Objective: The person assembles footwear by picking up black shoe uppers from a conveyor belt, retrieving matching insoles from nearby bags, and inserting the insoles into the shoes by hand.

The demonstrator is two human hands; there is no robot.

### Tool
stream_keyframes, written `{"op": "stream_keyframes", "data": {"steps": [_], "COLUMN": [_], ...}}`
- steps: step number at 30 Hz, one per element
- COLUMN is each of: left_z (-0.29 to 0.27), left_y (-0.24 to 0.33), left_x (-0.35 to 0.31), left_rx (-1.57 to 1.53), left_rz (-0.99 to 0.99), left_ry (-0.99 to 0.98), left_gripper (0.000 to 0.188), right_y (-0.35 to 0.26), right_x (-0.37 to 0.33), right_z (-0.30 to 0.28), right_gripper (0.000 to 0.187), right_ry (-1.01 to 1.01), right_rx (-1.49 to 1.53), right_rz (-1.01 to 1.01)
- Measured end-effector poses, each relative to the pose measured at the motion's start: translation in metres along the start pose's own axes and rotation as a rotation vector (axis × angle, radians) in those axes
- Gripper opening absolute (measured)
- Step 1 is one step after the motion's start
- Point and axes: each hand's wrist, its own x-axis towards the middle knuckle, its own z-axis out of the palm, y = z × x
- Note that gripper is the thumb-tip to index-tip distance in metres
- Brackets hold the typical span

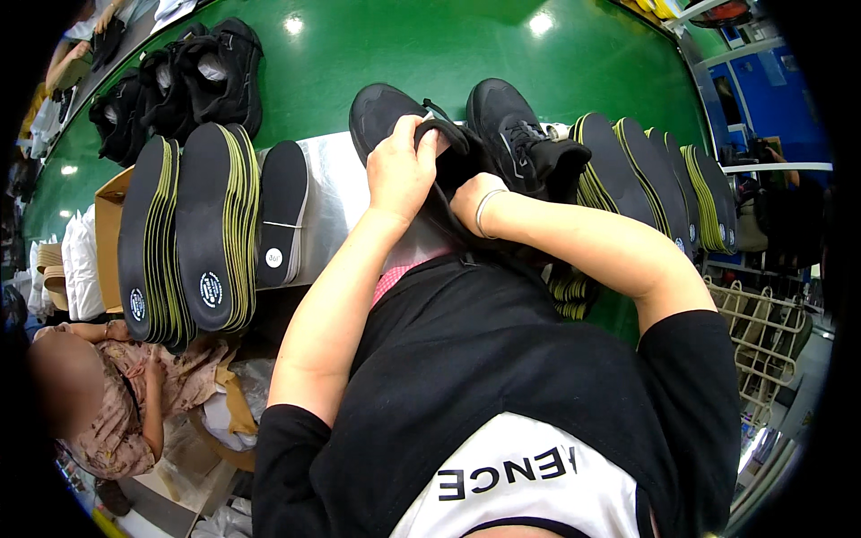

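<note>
A black lace-up shoe (377, 106) lies tilted in front of me, toe pointing away. My left hand (402, 170) is closed at its tongue and collar, thumb and fingers pinching the edge. At the shoe's opening is my right hand (475, 199), a thin bangle on its wrist; its fingers are hidden in or behind the collar. Whether it holds anything inside cannot be seen. Just right of the first shoe stands a second black shoe (502, 112), laced, toe also away from me; neither hand touches it.
Stacked black-and-yellow insoles (211, 206) stand on the left, beside a smaller pair (285, 193) bound with a band. More insole stacks (610, 161) are at right. Several black shoes (220, 76) sit on the green surface (404, 45). A person (134, 394) is at lower left, a rack (762, 341) at right.
</note>
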Motion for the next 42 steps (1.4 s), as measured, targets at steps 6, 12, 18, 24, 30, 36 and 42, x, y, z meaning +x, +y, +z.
{"op": "stream_keyframes", "data": {"steps": [6, 12, 18, 24, 30, 36, 42], "left_z": [-0.001, 0.001, 0.001, -0.002, -0.001, -0.002, -0.002], "left_y": [-0.002, -0.003, -0.005, -0.004, -0.010, 0.001, 0.002], "left_x": [-0.002, -0.001, -0.002, -0.001, -0.001, -0.004, -0.005], "left_rx": [-0.009, -0.023, 0.003, -0.022, -0.028, -0.010, -0.010], "left_rz": [0.006, -0.001, 0.004, -0.015, 0.013, -0.050, -0.038], "left_ry": [0.012, -0.001, 0.006, -0.030, -0.079, -0.073, -0.080], "left_gripper": [0.018, 0.018, 0.019, 0.021, 0.022, 0.024, 0.023], "right_y": [0.004, 0.003, 0.004, -0.001, 0.007, 0.013, 0.018], "right_x": [-0.054, -0.027, -0.034, -0.053, 0.001, 0.069, 0.085], "right_z": [-0.025, -0.004, 0.000, 0.002, 0.013, 0.008, -0.001], "right_gripper": [0.030, 0.034, 0.035, 0.032, 0.023, 0.023, 0.027], "right_ry": [-0.154, -0.378, -0.231, 0.014, 0.698, 0.662, 0.364], "right_rx": [0.124, 0.174, 0.202, 0.207, 0.068, 0.281, 0.263], "right_rz": [-0.138, -0.067, -0.051, -0.077, -0.069, 0.014, 0.135]}}
